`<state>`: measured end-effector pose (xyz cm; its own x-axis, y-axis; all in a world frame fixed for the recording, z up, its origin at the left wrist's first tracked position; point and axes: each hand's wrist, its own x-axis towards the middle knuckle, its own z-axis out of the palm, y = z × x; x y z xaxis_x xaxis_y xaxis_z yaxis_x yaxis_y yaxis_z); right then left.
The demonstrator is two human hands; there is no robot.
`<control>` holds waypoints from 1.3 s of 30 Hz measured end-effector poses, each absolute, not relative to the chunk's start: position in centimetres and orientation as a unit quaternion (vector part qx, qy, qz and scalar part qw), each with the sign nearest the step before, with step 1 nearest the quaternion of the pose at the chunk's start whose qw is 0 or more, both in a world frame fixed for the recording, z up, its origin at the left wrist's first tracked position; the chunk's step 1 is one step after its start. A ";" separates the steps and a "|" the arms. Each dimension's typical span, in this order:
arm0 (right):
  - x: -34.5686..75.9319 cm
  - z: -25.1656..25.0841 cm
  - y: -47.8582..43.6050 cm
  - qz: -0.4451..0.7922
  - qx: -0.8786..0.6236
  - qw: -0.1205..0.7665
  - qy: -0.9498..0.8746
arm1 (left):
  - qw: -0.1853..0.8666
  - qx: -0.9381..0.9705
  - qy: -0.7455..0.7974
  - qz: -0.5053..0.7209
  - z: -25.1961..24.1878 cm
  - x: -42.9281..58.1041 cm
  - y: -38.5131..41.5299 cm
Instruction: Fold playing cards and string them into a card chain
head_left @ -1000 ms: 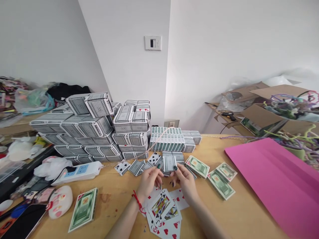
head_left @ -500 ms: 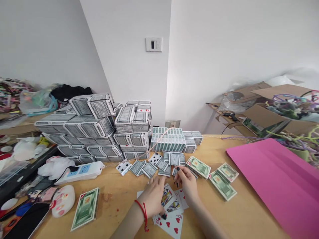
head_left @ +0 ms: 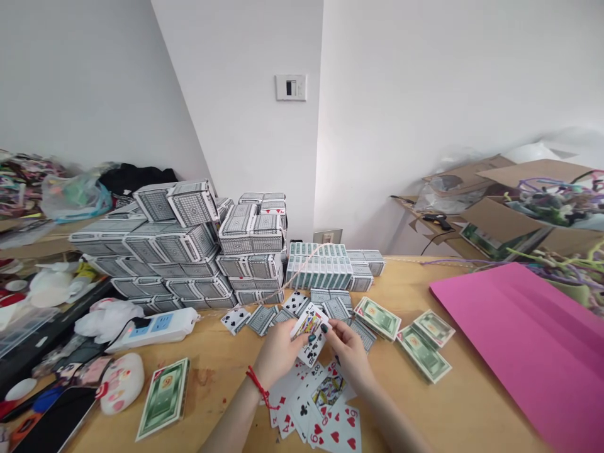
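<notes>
My left hand (head_left: pixel 279 353) and my right hand (head_left: pixel 348 353) meet over the wooden table (head_left: pixel 226 390) and together pinch a face-up jack playing card (head_left: pixel 310 333), lifted a little off the table. Under my wrists lies a loose spread of face-up cards (head_left: pixel 321 409), hearts and a court card among them. Just beyond my fingers lie several face-down cards (head_left: pixel 302 308) with grey patterned backs.
A tall heap of grey card boxes (head_left: pixel 189 245) stands behind, with a row of decks (head_left: pixel 321 264). Green-backed packs lie at right (head_left: pixel 419 346) and front left (head_left: pixel 163 397). A pink sheet (head_left: pixel 519 346), a white power strip (head_left: pixel 155 327) and cardboard boxes (head_left: pixel 519 201) flank the area.
My left hand reached down onto the face-up cards, then came back up with the jack card. Both hands now hold it where earlier they held a face-down card.
</notes>
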<state>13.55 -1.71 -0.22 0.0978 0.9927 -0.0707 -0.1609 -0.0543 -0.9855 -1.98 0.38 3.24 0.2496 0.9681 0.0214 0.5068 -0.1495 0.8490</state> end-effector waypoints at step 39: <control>13.4 -0.5 -1.6 0.584 -0.457 0.541 -0.396 | 0.508 0.568 0.489 0.424 2.5 -1.0 0.6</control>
<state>13.35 -1.60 -0.48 0.0035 0.9944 -0.1052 -0.2704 -0.1004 -0.9575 -0.99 0.56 2.50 0.1615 0.9868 -0.0148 0.1253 -0.0056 0.9921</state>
